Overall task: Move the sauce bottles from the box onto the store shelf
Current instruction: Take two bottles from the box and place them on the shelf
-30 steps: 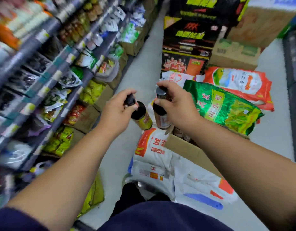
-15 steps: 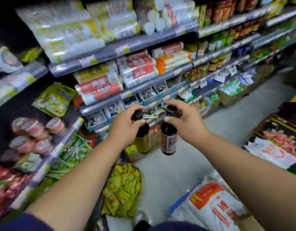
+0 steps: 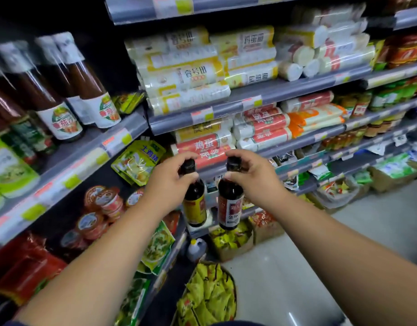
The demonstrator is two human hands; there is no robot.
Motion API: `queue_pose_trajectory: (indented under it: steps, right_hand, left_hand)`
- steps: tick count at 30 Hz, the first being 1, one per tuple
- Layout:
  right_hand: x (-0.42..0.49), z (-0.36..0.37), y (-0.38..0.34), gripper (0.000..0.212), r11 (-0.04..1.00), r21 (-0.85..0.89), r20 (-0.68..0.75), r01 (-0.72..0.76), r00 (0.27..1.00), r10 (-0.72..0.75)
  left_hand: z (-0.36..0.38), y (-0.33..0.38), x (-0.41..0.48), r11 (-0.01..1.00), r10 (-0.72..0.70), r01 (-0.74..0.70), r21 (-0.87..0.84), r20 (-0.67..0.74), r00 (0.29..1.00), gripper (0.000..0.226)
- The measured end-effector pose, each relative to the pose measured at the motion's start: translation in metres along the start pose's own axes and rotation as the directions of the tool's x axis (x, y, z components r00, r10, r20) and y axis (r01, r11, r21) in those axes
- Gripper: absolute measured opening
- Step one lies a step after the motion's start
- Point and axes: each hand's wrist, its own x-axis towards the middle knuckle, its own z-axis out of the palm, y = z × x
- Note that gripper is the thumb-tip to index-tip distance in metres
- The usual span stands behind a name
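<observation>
I hold two dark sauce bottles upright in front of the store shelves. My left hand (image 3: 171, 182) grips the neck and black cap of the bottle with the yellow label (image 3: 195, 203). My right hand (image 3: 252, 177) pinches the cap and neck of the bottle with the red and white label (image 3: 229, 205). The two bottles hang side by side, a small gap between them. The box is out of view.
Tall brown sauce bottles (image 3: 85, 90) stand on the upper left shelf (image 3: 90, 147). Noodle packs (image 3: 202, 74) fill the middle shelves. Red tubs (image 3: 101, 208) and yellow pouches (image 3: 137, 161) sit lower left. A basket of yellow packets (image 3: 207, 292) stands on the floor (image 3: 296, 267).
My view swung from the box on the floor up to the shelves. Both hands kept their bottles and carried them toward the shelving.
</observation>
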Motion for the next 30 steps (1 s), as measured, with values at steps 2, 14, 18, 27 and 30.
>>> queue_pose_trajectory:
  steps: [2,14,18,27,30]
  right_hand:
    - [0.013,0.013,-0.002,0.045,1.0,0.002,0.028,0.016,0.999,-0.016]
    - [0.063,0.063,-0.017,0.044,0.999,0.026,0.153,0.037,0.987,-0.04]
    - [0.082,0.065,-0.019,0.044,0.998,0.016,0.19,0.062,0.98,-0.064]
    - [0.138,0.012,0.011,0.047,0.99,0.114,0.231,0.084,0.967,-0.109]
    - [0.165,-0.029,0.028,0.047,0.987,0.142,0.268,0.071,0.957,-0.108]
  left_hand:
    - [-0.009,-0.007,0.006,1.0,-0.01,0.01,0.001,-0.015,1.0,0.036]
    - [-0.047,-0.045,0.018,0.996,-0.088,0.086,-0.023,-0.088,0.992,0.04]
    - [-0.047,-0.05,0.023,0.992,-0.124,0.122,-0.021,-0.119,0.985,0.041]
    - [-0.002,-0.027,0.069,0.986,-0.165,0.164,-0.025,-0.167,0.972,0.047]
    - [0.032,-0.01,0.094,0.986,-0.164,0.167,0.002,-0.162,0.973,0.043]
